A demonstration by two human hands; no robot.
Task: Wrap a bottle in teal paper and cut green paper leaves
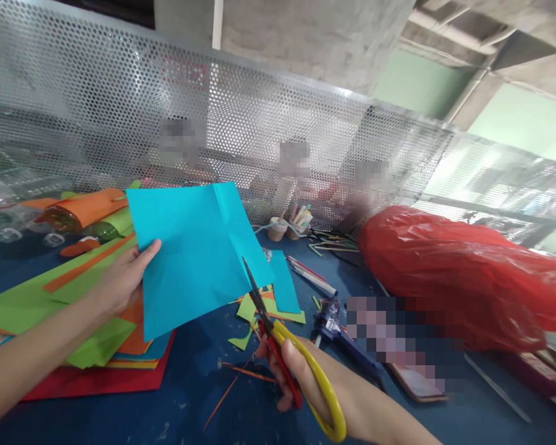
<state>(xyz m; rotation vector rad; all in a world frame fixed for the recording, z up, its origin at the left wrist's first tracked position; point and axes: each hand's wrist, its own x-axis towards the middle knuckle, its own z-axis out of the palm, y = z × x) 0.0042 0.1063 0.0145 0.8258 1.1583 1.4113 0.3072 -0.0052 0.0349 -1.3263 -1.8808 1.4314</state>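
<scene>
My left hand (132,275) pinches the left edge of a bright blue sheet of paper (194,259), thumb in front and fingers behind. A fold line runs down the sheet near its right side. My right hand (290,364) grips scissors (278,337) with one yellow and one red handle. Their blades are slightly apart at the sheet's lower right edge, one blade in front of the paper. Behind the sheet lies a smaller blue paper piece (285,284). Green paper scraps (245,309) and thin orange strips (248,372) are scattered on the dark blue table (189,395).
Stacked coloured paper (97,346) lies at left, with paper-wrapped plastic bottles (92,210) behind. A blue glue gun (347,340), pens (312,276) and a large red plastic bag (445,278) occupy the right. Small cups (278,230) stand by the perforated metal panel (259,123).
</scene>
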